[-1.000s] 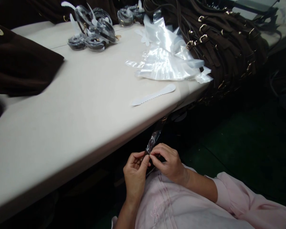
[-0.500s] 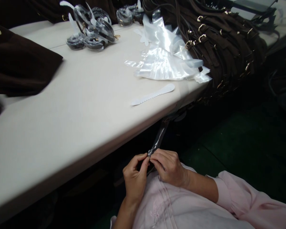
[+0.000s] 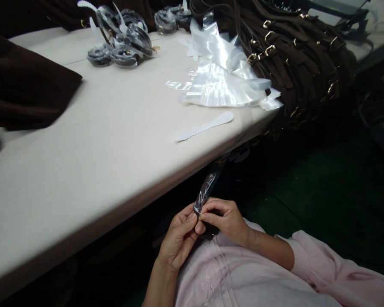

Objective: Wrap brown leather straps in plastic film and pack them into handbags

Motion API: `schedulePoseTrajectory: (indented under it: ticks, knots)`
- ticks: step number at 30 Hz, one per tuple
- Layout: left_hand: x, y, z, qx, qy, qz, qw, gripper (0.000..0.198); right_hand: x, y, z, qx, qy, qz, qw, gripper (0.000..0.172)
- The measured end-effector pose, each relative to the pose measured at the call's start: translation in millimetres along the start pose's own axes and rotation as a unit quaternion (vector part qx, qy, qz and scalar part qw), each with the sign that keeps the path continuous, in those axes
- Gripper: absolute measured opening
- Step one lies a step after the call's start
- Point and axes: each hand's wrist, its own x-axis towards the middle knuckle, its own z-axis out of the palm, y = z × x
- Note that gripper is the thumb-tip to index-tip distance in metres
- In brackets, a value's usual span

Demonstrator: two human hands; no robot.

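Close to my body, below the table edge, both hands meet at the lower end of a dark strap in a clear plastic sleeve [image 3: 208,184]. The strap runs up and away toward the underside of the table edge. My left hand [image 3: 180,233] is closed around its near end, thumb on top. With thumb and fingers, my right hand [image 3: 225,219] pinches the sleeve at the same spot. A dark piece of the strap shows beneath the hands; the exact grip is partly hidden.
A white serrated strip [image 3: 205,127] lies near the edge of the pale table [image 3: 83,170]. Behind it are clear plastic sleeves [image 3: 224,81] and a heap of brown buckled straps [image 3: 294,64]. Coiled wrapped straps [image 3: 124,44] sit farther back; a brown suede piece [image 3: 28,85] lies left.
My left hand has turned and wrapped further round the strap's end. More of the dark strap shows inside the sleeve. My right hand stays pinched at nearly the same place.
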Motion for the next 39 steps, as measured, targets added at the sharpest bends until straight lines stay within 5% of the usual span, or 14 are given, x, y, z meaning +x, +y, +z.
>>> schedulePoseTrajectory:
  ticks: [3, 9, 17, 23, 26, 32, 36, 39]
  knots:
    - [-1, 4, -0.8, 0.007, -0.007, -0.001, 1.000, 0.020, 1, -4, 0, 0.033, -0.026, 0.005, 0.999, 0.012]
    - [-2, 2, 8.1, 0.164, 0.130, 0.120, 0.970, 0.020, 3, -7, 1, -0.097, 0.024, -0.118, 0.988, 0.003]
    - [-7, -1, 16.6, 0.539, 0.192, 0.304, 0.762, 0.007, 1, -1, 4, -0.156, 0.045, -0.074, 0.984, 0.009]
    - [1, -13, 11.9, 0.667, 0.197, 0.359, 0.622, 0.015, -3, 2, 6, -0.294, 0.006, -0.172, 0.940, 0.012]
    - [4, -17, 11.6, 0.681, 0.188, 0.385, 0.593, 0.017, -5, 2, 6, -0.267, -0.002, -0.174, 0.948, 0.010]
    - [6, -22, 16.4, 0.694, 0.197, 0.422, 0.549, 0.014, -1, 6, -1, -0.189, 0.099, -0.072, 0.974, 0.007]
    - [8, -25, 13.0, 0.719, 0.188, 0.434, 0.510, 0.018, 3, 7, -6, -0.142, 0.080, -0.007, 0.987, 0.004]
    - [8, -28, 9.8, 0.725, 0.181, 0.438, 0.500, 0.018, 4, 4, -7, -0.205, 0.067, -0.040, 0.976, 0.007]
